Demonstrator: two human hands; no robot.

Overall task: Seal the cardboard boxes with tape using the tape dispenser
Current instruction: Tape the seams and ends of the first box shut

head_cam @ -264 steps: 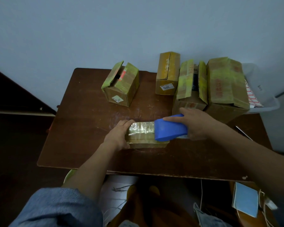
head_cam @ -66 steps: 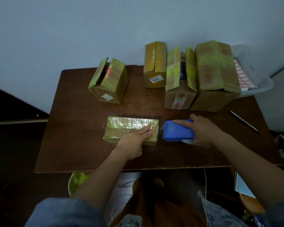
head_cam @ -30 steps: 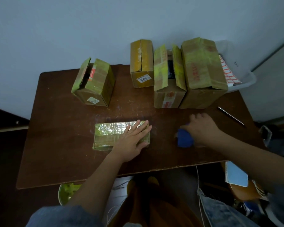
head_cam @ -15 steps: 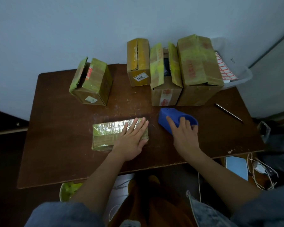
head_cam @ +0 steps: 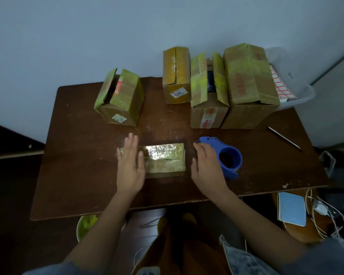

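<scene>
The brown counter (head_cam: 72, 175) carries everything, its top scratched and worn. Along its far edge stands a row of cardboard boxes: the tall box (head_cam: 250, 86) at the far right is the largest, closed, with its flaps meeting along the top. Touching its left side is an open box (head_cam: 208, 112) whose two flaps stand up. Left of that, just beside it, a narrower labelled box (head_cam: 176, 76) is closed, its long axis running away from the person. Well apart to the left sits a tilted box (head_cam: 120, 98), one flap lifted.

Nearer the person, the flat taped box (head_cam: 165, 159) lies with its long axis running left to right, its top glossy with tape.

The left hand (head_cam: 130, 167) lies over that box's left end, fingers (head_cam: 130, 143) straight, close together and pointing away, the palm down; they curl round nothing. The right hand (head_cam: 207, 165) sits just beside the box's right end, fingers (head_cam: 200, 148) loosely extended and slightly bent, gripping nothing; whether they touch the box cannot be told.

The blue tape dispenser (head_cam: 226, 155) rests on the counter just right of the right hand, its round hub opening facing up and its nose pointing away and to the left. A thin metal rod (head_cam: 284, 137) lies slantwise near the right edge.
</scene>
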